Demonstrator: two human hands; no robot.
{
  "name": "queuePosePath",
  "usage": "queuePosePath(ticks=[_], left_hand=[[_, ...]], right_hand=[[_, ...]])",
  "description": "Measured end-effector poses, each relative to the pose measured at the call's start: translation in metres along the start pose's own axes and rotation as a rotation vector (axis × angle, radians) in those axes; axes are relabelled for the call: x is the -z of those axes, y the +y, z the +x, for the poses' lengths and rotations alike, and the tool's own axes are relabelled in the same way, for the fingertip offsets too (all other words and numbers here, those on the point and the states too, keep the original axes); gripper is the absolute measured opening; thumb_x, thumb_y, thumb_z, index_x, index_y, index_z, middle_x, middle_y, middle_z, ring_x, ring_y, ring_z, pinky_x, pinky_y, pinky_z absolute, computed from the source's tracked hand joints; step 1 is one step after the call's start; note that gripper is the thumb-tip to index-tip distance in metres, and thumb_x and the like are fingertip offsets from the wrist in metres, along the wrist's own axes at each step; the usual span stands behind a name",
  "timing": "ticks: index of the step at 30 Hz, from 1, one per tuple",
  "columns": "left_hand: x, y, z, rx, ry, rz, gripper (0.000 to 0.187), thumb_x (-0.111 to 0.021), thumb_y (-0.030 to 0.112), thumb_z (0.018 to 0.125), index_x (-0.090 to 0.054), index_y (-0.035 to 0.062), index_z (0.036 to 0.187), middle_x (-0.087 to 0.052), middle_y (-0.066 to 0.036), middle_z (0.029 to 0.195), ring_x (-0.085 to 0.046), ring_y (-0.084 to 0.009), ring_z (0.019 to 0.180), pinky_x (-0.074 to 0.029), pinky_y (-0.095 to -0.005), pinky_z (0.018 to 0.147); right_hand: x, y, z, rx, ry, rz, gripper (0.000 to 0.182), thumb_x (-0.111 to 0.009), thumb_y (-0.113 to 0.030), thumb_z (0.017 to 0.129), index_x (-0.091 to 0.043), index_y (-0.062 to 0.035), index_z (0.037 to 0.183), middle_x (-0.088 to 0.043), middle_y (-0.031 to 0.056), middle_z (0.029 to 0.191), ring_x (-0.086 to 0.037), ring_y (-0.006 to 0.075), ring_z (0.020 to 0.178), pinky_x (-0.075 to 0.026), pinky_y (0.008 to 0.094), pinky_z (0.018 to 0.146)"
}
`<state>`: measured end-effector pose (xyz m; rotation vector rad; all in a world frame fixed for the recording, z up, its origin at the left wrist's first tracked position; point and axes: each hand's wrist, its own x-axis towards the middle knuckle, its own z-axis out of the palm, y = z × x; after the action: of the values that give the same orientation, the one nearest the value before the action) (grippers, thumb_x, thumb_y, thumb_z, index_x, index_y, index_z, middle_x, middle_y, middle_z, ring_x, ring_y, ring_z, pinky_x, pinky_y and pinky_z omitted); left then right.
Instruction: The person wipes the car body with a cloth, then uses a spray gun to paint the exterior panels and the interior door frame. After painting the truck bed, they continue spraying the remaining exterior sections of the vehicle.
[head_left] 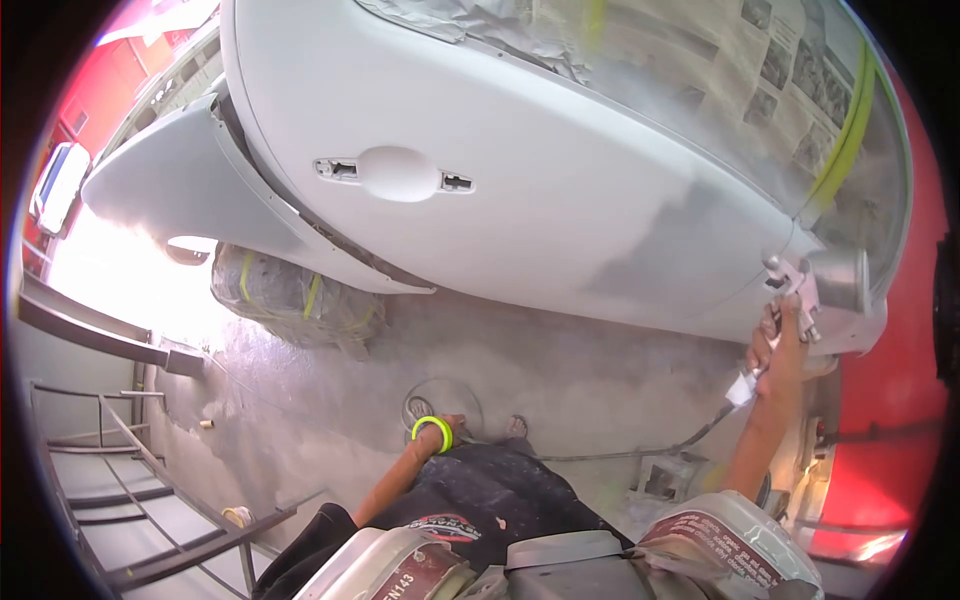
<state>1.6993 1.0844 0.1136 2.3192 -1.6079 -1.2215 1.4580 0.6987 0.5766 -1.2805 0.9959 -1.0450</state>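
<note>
1. Spray gun (808, 290) sits at the right of the view, held up against the lower rear part of a car body, its metal cup (838, 280) just beside the panel.
2. Right hand (778, 338) is wrapped around the gun's grip, fingers closed tightly on it, arm raised from below.
3. An air hose (690, 436) hangs from the bottom of the gun and trails down toward the floor.
4. Left hand (455, 425) is lowered near the person's knee, with a bright yellow-green tape roll (432, 432) worn round the wrist like a bracelet. The fingers are mostly hidden, so I cannot tell how far open they are or whether they hold anything.
5. The car door (520, 200) fills the top of the view, coated in pale grey primer, with a recessed door handle (398, 173) near its middle.
6. The window above is covered with newspaper masking (760, 70) edged in yellow-green tape.
7. The wheel (290, 295) at lower left is wrapped in plastic sheeting and taped.
8. The floor (330, 400) below is dusted with grey overspray.
9. Respirator filters (730, 545) show at the bottom edge of the view.
</note>
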Motion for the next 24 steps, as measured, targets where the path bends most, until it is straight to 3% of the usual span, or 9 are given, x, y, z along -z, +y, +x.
queuePosePath(ticks=[3, 6, 10, 12, 13, 18, 21, 24], left_hand=[[0.031, -0.039, -0.026, -0.065, -0.035, -0.055, 0.050, -0.073, 0.038, 0.085, -0.067, 0.0117, 0.127, -0.069, -0.016, 0.126, -0.067, -0.0391, 0.115, -0.052, -0.0485, 0.101], [-0.015, -0.122, -0.017, -0.184, 0.109, 0.096, 0.052, -0.074, 0.039, 0.083, -0.067, 0.0118, 0.128, -0.069, -0.016, 0.126, -0.068, -0.0391, 0.112, -0.053, -0.0487, 0.098], [0.028, -0.139, -0.058, -0.033, -0.010, -0.239, 0.055, -0.080, 0.036, 0.080, -0.066, 0.0104, 0.127, -0.072, -0.018, 0.117, -0.069, -0.0384, 0.110, -0.054, -0.0460, 0.096], [0.029, -0.149, -0.062, -0.065, 0.020, -0.265, 0.053, -0.082, 0.035, 0.078, -0.066, 0.0094, 0.122, -0.073, -0.019, 0.113, -0.069, -0.0382, 0.107, -0.055, -0.0449, 0.094], [0.030, -0.155, -0.063, -0.063, 0.025, -0.300, 0.053, -0.083, 0.035, 0.077, -0.067, 0.0093, 0.121, -0.073, -0.019, 0.113, -0.069, -0.0381, 0.107, -0.055, -0.0447, 0.094], [0.012, -0.180, -0.050, -0.035, 0.083, -0.310, 0.052, -0.087, 0.036, 0.073, -0.070, 0.0106, 0.115, -0.075, -0.017, 0.106, -0.072, -0.0352, 0.099, -0.056, -0.0429, 0.088], [0.021, -0.178, -0.047, 0.022, 0.080, -0.406, 0.047, -0.088, 0.033, 0.071, -0.073, 0.0119, 0.109, -0.076, -0.015, 0.096, -0.074, -0.0314, 0.090, -0.057, -0.0417, 0.083], [0.019, -0.177, -0.031, -0.021, 0.046, -0.337, 0.047, -0.088, 0.033, 0.071, -0.073, 0.0117, 0.110, -0.076, -0.015, 0.098, -0.073, -0.0310, 0.091, -0.057, -0.0414, 0.083]], right_hand=[[-0.085, -0.021, -0.033, -0.005, -0.163, 0.028, 0.034, -0.059, -0.045, 0.105, -0.054, -0.0131, 0.094, -0.042, -0.0047, 0.068, -0.027, 0.0032, 0.039, -0.026, 0.0225, 0.033], [-0.164, -0.040, -0.062, -0.008, -0.303, 0.056, 0.036, -0.063, -0.044, 0.103, -0.058, -0.0101, 0.093, -0.044, -0.0039, 0.069, -0.033, 0.0033, 0.040, -0.029, 0.0228, 0.033], [-0.257, -0.063, -0.093, -0.010, -0.402, 0.038, 0.039, -0.063, -0.046, 0.103, -0.058, -0.0102, 0.088, -0.045, -0.0039, 0.067, -0.036, 0.0030, 0.042, -0.031, 0.0228, 0.035], [-0.287, -0.061, -0.097, 0.051, -0.526, 0.039, 0.046, -0.063, -0.054, 0.100, -0.054, -0.0091, 0.094, -0.043, -0.0050, 0.070, -0.031, 0.0008, 0.041, -0.028, 0.0198, 0.034], [-0.297, -0.062, -0.100, 0.035, -0.579, 0.053, 0.046, -0.064, -0.054, 0.099, -0.055, -0.0101, 0.091, -0.045, -0.0048, 0.069, -0.033, 0.0015, 0.041, -0.030, 0.0210, 0.035], [-0.297, -0.059, -0.110, -0.002, -0.717, -0.016, 0.046, -0.067, -0.055, 0.098, -0.057, -0.0133, 0.081, -0.050, -0.0042, 0.067, -0.038, 0.0026, 0.043, -0.034, 0.0236, 0.037], [-0.268, -0.042, -0.108, 0.028, -0.607, -0.071, 0.046, -0.067, -0.055, 0.097, -0.057, -0.0140, 0.080, -0.052, -0.0038, 0.068, -0.039, 0.0023, 0.043, -0.034, 0.0243, 0.037], [-0.216, -0.036, -0.102, -0.060, -0.387, -0.069, 0.045, -0.068, -0.054, 0.097, -0.057, -0.0142, 0.080, -0.050, -0.0044, 0.065, -0.038, 0.0023, 0.042, -0.034, 0.0249, 0.036]])
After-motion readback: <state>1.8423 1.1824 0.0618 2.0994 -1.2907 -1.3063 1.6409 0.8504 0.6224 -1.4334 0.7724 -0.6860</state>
